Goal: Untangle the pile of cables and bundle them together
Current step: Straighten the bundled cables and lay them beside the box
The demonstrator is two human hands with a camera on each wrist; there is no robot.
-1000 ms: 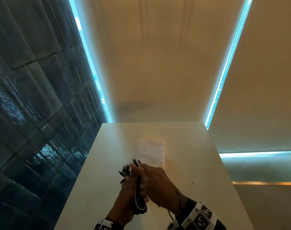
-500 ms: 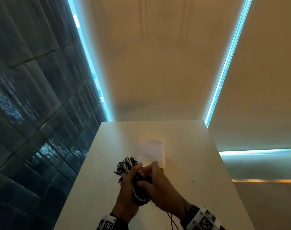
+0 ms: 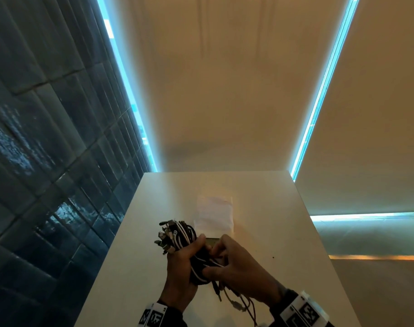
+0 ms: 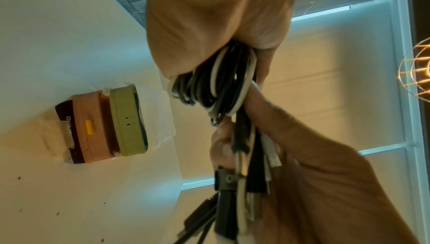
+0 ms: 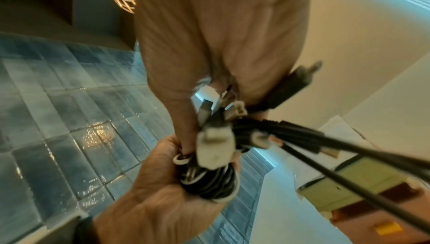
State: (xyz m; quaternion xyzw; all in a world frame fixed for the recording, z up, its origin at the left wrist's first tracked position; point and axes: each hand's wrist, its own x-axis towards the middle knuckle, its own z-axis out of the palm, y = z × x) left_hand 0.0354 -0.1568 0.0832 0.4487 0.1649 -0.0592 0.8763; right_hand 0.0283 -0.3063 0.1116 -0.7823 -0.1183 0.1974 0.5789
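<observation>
A bundle of black and white cables (image 3: 185, 232) is held just above the white table (image 3: 272, 208). My left hand (image 3: 187, 256) grips its coiled middle, thumb on top. Several connectors (image 3: 164, 239) stick out at the upper left. My right hand (image 3: 222, 258) curls round the bundle's right side, thumb pressed on the cables. Loose cable ends (image 3: 239, 303) trail below it. In the left wrist view the coil (image 4: 216, 82) hangs from the left palm and the right hand's fingers (image 4: 223, 137) pinch plugs. In the right wrist view the left hand (image 5: 163, 192) cups the coil (image 5: 209, 185) below white plugs (image 5: 215, 148).
A clear plastic bag (image 3: 214, 213) with a pink box (image 4: 90, 128) and a green box (image 4: 126, 119) lies on the table just beyond the hands. A dark tiled wall (image 3: 47, 185) runs along the table's left edge. A wire lamp (image 4: 416, 69) glows nearby.
The left hand has tilted the bundle, so its connectors fan out further left. The right hand has slid to the bundle's lower right, and loose cable ends now trail beneath it.
</observation>
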